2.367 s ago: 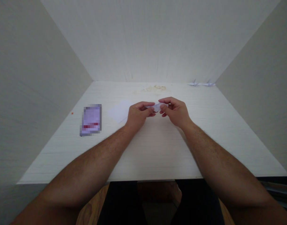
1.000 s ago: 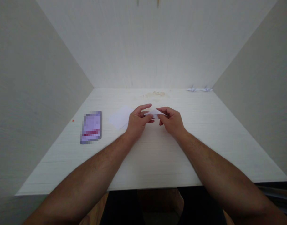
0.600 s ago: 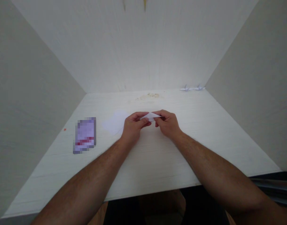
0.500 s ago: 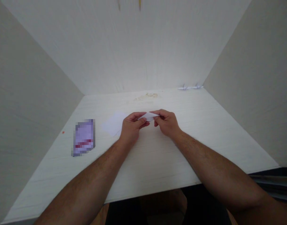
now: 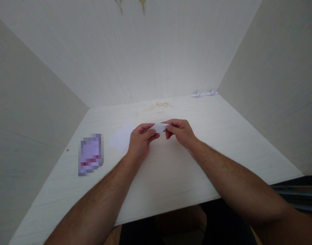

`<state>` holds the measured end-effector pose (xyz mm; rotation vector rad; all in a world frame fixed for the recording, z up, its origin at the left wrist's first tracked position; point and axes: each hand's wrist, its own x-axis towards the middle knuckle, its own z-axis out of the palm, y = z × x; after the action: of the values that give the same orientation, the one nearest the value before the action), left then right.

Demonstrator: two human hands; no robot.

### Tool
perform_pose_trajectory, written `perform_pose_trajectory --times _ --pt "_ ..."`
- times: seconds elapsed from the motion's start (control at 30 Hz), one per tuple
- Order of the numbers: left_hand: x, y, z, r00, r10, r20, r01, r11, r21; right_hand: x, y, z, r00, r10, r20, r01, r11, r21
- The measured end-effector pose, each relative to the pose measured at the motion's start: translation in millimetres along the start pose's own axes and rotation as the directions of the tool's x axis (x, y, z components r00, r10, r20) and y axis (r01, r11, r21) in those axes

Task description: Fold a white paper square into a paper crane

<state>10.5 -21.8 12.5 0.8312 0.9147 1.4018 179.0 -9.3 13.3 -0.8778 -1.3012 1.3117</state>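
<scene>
Left hand: The person's left hand gripped the left end of a small piece of folded white paper, thumb on the near face and fingers curled behind.
Right hand: The right hand pinched the right end between thumb and index finger, the other fingers curled beneath.
Folded paper: It stretched between both hands, over the middle of a white table; whether it touched the tabletop could not be told.
Loose paper: Flat white paper lay just beside the left hand, partly hidden by it.
Far left: A pixelated purple-grey rectangle with a red band lay on the table, and near it an orange speck.
Back of table: A brownish stain marked the surface; towards the right corner, two small folded paper shapes with upright points stood near the wall.
</scene>
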Motion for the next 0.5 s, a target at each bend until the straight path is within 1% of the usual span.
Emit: perform_pose_trajectory --times 0.1,0.2,0.33,0.5 --pt "1.4 -1.1 -0.7 1.0 0.0 -0.012 0.0 1.0 0.0 -0.1 -1.2 0.1 1.0 -0.003 -0.015 0.003 1.0 0.002" --pt "2.2 -3.1 -1.6 1.0 0.005 -0.016 -0.005 1.0 0.009 -0.5 -2.8 0.8 0.999 -0.032 -0.037 0.03 0.998 -0.047" --pt "1.1 -4.9 -2.0 1.0 0.017 0.006 -0.017 0.998 0.057 -0.9 -3.9 2.0 0.996 -0.07 -0.061 0.061 0.988 -0.14" --pt "-0.2 -5.5 -1.7 0.999 -0.008 0.042 0.003 0.994 0.106 -1.7 -1.8 3.5 0.997 -0.051 -0.064 0.037 0.978 -0.207"
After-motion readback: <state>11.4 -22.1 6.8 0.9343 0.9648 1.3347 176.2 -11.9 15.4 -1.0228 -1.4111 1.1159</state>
